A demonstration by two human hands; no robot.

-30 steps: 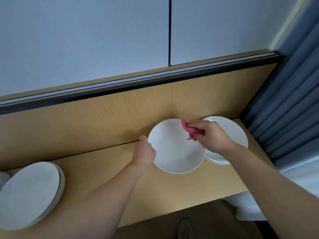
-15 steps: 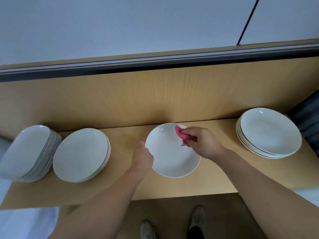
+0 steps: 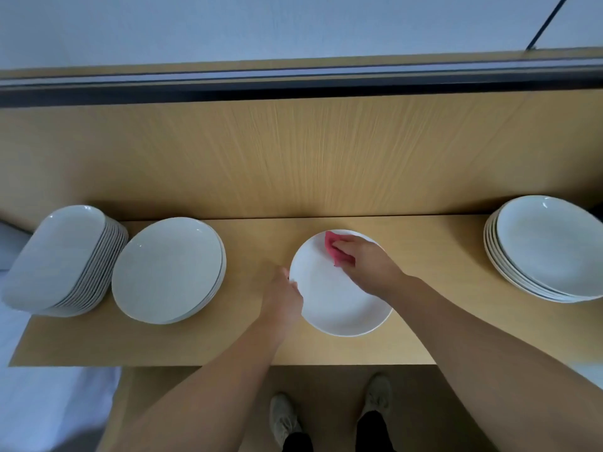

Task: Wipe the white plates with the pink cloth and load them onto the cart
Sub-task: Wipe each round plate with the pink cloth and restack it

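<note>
White plate (image 3: 339, 301) over the surface (image 3: 254, 243), rim clasped in left grip (image 3: 283, 296) for steadiness, pink cloth (image 3: 333, 246) pinched in right grip (image 3: 367, 264) and pressed to its far edge for wiping

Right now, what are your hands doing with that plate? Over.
Left hand grips plate by its rim. Right hand holds pink cloth against plate's far side. Nothing in the way; nearest stack sits apart.

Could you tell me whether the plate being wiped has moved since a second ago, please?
Yes. The plate has moved left: it overlapped the right-hand stack then; now bare shelf separates them.
</note>
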